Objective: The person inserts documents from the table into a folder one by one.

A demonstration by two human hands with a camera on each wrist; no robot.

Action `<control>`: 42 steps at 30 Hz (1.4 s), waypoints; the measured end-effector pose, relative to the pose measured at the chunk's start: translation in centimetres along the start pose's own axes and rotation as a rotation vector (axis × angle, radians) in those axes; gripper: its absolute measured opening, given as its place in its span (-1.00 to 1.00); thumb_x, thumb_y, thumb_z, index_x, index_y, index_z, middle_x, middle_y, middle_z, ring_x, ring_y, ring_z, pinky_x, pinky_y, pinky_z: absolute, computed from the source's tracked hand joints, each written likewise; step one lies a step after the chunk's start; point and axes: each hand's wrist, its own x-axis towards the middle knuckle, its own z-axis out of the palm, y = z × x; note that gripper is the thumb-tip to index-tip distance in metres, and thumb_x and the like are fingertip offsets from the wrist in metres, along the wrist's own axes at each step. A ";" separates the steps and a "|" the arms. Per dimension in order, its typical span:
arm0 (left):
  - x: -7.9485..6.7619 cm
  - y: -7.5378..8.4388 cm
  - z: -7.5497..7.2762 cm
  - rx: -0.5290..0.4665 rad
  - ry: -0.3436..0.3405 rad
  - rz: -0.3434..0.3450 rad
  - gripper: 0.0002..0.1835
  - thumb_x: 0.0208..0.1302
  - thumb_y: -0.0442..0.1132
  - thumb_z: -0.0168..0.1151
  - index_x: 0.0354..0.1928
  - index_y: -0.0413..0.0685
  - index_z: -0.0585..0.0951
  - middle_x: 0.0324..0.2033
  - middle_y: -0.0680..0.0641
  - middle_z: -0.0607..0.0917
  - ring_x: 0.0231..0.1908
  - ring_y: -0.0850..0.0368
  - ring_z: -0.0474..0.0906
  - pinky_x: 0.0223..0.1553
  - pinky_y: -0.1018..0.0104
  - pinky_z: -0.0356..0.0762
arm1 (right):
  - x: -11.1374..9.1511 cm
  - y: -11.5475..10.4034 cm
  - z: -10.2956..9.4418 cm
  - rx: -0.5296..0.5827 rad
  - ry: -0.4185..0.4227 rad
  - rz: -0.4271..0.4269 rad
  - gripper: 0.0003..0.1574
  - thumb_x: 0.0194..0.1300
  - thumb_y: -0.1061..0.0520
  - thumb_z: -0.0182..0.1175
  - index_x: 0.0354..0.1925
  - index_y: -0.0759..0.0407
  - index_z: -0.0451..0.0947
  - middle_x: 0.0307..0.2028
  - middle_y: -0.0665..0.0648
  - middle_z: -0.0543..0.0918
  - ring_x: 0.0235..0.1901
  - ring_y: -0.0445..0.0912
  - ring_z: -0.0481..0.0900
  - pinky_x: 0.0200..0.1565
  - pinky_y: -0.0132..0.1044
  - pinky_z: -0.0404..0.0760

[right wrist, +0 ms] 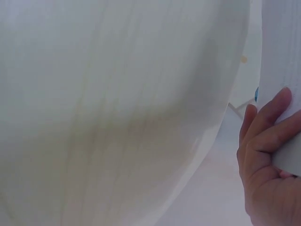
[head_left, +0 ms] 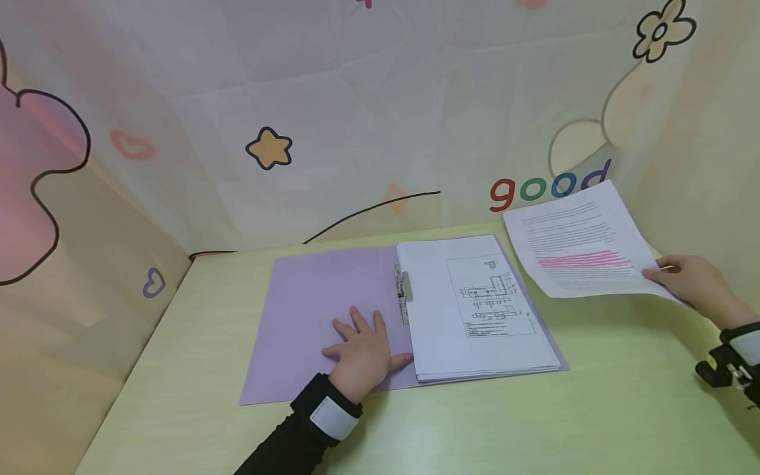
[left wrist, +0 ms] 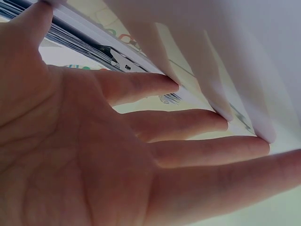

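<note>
A purple folder [head_left: 320, 290] lies open on the table, with a metal clip [head_left: 404, 293] along its spine. On its right half sits a stack of white paper [head_left: 445, 356], the top sheet printed with a technical drawing. My left hand [head_left: 362, 359] rests spread on the folder's left cover, fingertips down and thumb at the stack's lower left edge. Off to the right, my right hand [head_left: 691, 280] pinches the lower right corner of a printed sheet [head_left: 570, 244] with pink highlighted lines. That sheet is raised over the table, and in the right wrist view the fingers [right wrist: 270, 113] show against paper.
The pale yellow-green table [head_left: 196, 369] extends around the folder. Behind it hangs a patterned curtain [head_left: 356, 132] with a star, a flower and the word "good". More of this cloth closes off the left and right sides.
</note>
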 end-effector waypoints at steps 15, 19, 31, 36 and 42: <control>-0.3 0.0 0.0 0.031 0.036 0.008 0.08 -0.06 0.55 0.05 0.39 -0.04 0.28 0.30 -0.43 0.25 0.19 -0.54 0.22 -0.27 -0.37 0.44 | 0.0 -2.1 0.6 0.009 -0.040 -0.056 -0.32 0.38 -0.02 0.05 -0.05 0.70 0.29 -0.14 0.66 0.47 -0.22 0.37 0.48 -0.36 -0.17 0.38; -0.2 0.0 0.0 0.019 0.033 0.007 0.09 -0.06 0.55 0.06 0.39 -0.05 0.28 0.30 -0.44 0.24 0.20 -0.54 0.21 -0.26 -0.38 0.44 | 0.1 -2.4 0.6 0.006 -0.064 -0.074 -0.31 0.39 -0.02 0.04 -0.03 0.69 0.29 -0.13 0.65 0.47 -0.21 0.36 0.48 -0.35 -0.17 0.37; -0.2 0.0 0.1 0.007 0.028 0.009 0.09 -0.07 0.55 0.07 0.39 -0.06 0.28 0.30 -0.45 0.23 0.20 -0.56 0.19 -0.26 -0.39 0.42 | 0.1 -3.8 1.6 0.028 -0.105 -0.064 -0.28 0.40 -0.08 0.02 0.00 0.66 0.28 -0.08 0.67 0.42 -0.22 0.32 0.46 -0.36 -0.17 0.36; -0.2 -0.1 0.2 0.020 0.041 0.020 0.08 -0.06 0.55 0.05 0.38 -0.07 0.29 0.29 -0.45 0.25 0.19 -0.56 0.21 -0.28 -0.38 0.44 | 0.5 -4.0 2.3 0.050 -0.099 -0.084 -0.31 0.40 -0.05 0.03 -0.01 0.65 0.30 -0.09 0.66 0.43 -0.22 0.32 0.47 -0.35 -0.19 0.37; -0.2 -0.1 0.1 0.022 0.046 0.020 0.08 -0.06 0.55 0.05 0.38 -0.07 0.30 0.29 -0.44 0.25 0.19 -0.56 0.21 -0.28 -0.38 0.44 | 0.7 -4.6 2.8 0.054 -0.103 -0.091 -0.31 0.39 -0.06 0.03 0.00 0.63 0.30 -0.09 0.66 0.43 -0.21 0.33 0.46 -0.31 -0.12 0.40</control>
